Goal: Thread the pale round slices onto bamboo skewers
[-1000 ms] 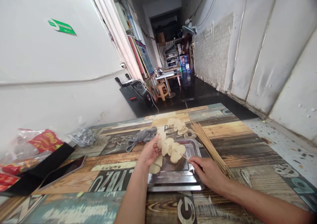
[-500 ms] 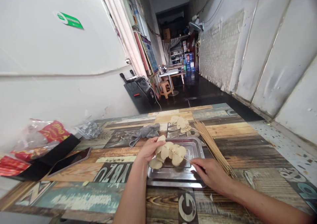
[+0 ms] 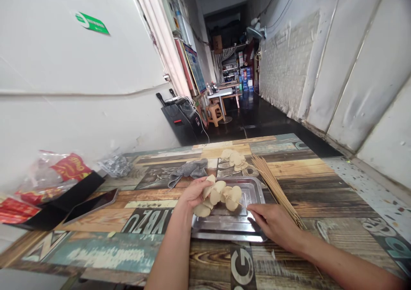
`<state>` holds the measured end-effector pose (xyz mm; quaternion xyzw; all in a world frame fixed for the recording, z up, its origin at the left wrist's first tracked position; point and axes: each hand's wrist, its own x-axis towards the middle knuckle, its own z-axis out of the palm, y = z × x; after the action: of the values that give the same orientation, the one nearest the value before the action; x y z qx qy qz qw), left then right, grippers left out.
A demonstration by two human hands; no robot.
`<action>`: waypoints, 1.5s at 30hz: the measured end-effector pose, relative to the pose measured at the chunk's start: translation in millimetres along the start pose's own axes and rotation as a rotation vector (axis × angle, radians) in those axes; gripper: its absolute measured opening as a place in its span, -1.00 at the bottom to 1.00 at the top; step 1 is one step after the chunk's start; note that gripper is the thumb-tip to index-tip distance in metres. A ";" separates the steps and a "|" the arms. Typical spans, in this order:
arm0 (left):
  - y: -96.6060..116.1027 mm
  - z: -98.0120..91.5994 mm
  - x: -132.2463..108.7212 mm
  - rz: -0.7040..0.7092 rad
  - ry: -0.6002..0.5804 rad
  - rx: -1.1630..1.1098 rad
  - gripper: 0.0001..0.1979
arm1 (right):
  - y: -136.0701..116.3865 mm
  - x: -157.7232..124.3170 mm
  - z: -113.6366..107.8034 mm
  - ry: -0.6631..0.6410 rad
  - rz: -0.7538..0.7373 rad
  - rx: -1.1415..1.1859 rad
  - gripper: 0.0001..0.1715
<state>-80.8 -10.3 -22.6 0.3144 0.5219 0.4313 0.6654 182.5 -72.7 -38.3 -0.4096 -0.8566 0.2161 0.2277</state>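
Note:
Several thin, pale round slices are threaded on a thin wooden skewer above a metal tray. My left hand is closed on slices at the left end of the row. My right hand pinches the skewer's right end, over the tray's right side. More pale slices lie on the table behind the tray. A bundle of wooden skewers rests on the table to the tray's right, partly behind my right hand.
On the patterned table, a grey cloth lies behind my left hand. Further left are a phone, a black box with red packets, and a crumpled clear bag.
The slices near my left hand have shifted slightly and sit a little closer together. Both hands keep nearly the same place and grip.

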 end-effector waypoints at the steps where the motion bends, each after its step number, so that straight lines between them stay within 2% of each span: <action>1: -0.4 -0.3 -0.2 0.004 -0.008 0.002 -0.81 | -0.2 0.2 -0.3 0.004 0.002 0.010 -0.61; 6: -1.2 -0.2 -1.1 0.001 -0.073 -0.024 -0.79 | -0.4 1.8 -2.2 0.020 0.021 0.085 -0.60; 10: 0.3 2.2 -1.5 0.010 -0.037 -0.015 -0.83 | 1.0 2.2 -2.2 0.026 0.028 0.106 -0.61; 14: 0.2 4.3 -1.2 -0.012 -0.014 -0.015 -0.76 | 1.0 2.0 -2.0 0.014 0.038 0.106 -0.60; 18: -1.2 4.4 0.1 0.001 -0.024 -0.039 -0.77 | 0.8 2.0 -1.8 0.015 0.030 0.101 -0.59; 25: 0.5 1.7 0.2 -0.015 0.000 -0.118 -0.91 | 3.3 3.3 -1.7 0.053 0.057 0.148 -0.60; 34: -1.4 0.7 0.3 0.020 -0.073 -0.066 -0.83 | 5.1 5.4 -2.4 0.048 0.104 0.200 -0.62; 38: -1.0 2.6 -0.6 0.001 -0.048 -0.063 -0.84 | 5.2 5.3 -1.7 0.046 0.116 0.221 -0.62; 45: 3.1 3.7 -3.4 -0.071 -0.028 -0.233 -0.85 | 7.1 7.5 0.6 0.074 0.117 0.283 -0.62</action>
<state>-78.3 -12.0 -17.5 0.2221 0.4697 0.4607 0.7195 182.3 -62.8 -41.2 -0.4303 -0.7832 0.3325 0.3015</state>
